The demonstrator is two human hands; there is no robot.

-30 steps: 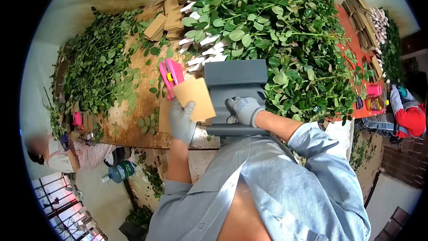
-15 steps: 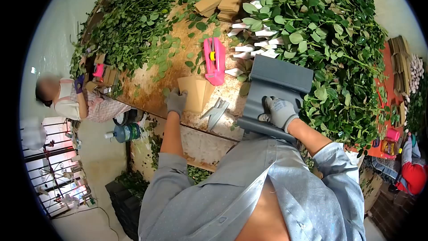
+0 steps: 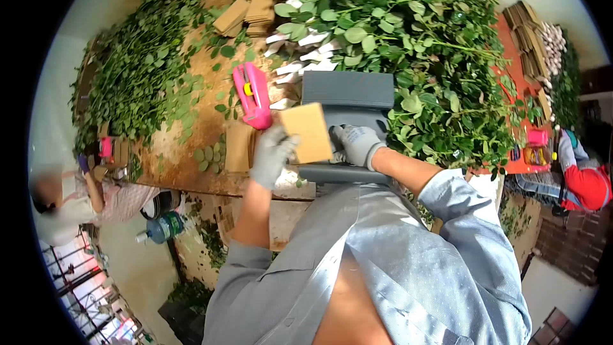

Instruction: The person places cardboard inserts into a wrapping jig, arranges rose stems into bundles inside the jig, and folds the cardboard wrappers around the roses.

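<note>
My left hand [image 3: 273, 155], in a grey glove, is closed on a tan cardboard piece [image 3: 307, 133], held up over the left side of a dark grey ridged stand [image 3: 348, 89]. My right hand [image 3: 357, 145], gloved too, rests at the middle of the stand with its fingers bent; whether anything is between them is hidden. A pink tape dispenser [image 3: 253, 94] with a yellow centre lies on the worn wooden table [image 3: 167, 165], left of the stand. More flat cardboard [image 3: 238, 147] lies just left of my left hand.
Leafy stems with white-wrapped ends [image 3: 383, 32] are heaped behind the stand. Another leafy heap [image 3: 137, 76] and stacked cardboard [image 3: 258, 9] lie farther left. One person [image 3: 96, 198] is at the far left, another in red [image 3: 587, 185] at the far right.
Half a second ago my left hand was at the flat cardboard on the table; now it holds a piece up beside the stand. The camera view has shifted. My right hand stays on the stand.
</note>
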